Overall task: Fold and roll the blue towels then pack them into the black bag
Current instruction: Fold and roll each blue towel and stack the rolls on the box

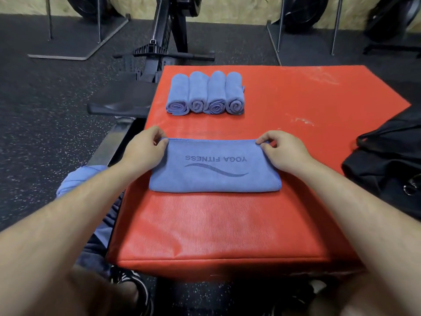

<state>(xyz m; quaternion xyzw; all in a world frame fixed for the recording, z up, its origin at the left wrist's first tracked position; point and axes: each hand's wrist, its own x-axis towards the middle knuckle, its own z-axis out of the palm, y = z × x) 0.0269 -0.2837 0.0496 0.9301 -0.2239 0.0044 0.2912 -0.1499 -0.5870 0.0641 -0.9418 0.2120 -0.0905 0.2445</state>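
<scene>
A folded blue towel (215,171) printed "YOGA FITNESS" lies flat on the red padded box (296,106). My left hand (145,149) pinches its far left corner. My right hand (281,149) pinches its far right corner. Several rolled blue towels (205,93) lie side by side in a row farther back on the box. The black bag (387,160) sits at the right edge of the box, partly out of frame.
More blue towel cloth (77,179) lies on my lap at the left. A rowing machine (145,71) with its black seat stands left of the box. Metal stands and fan wheels line the back wall. The floor is dark speckled rubber.
</scene>
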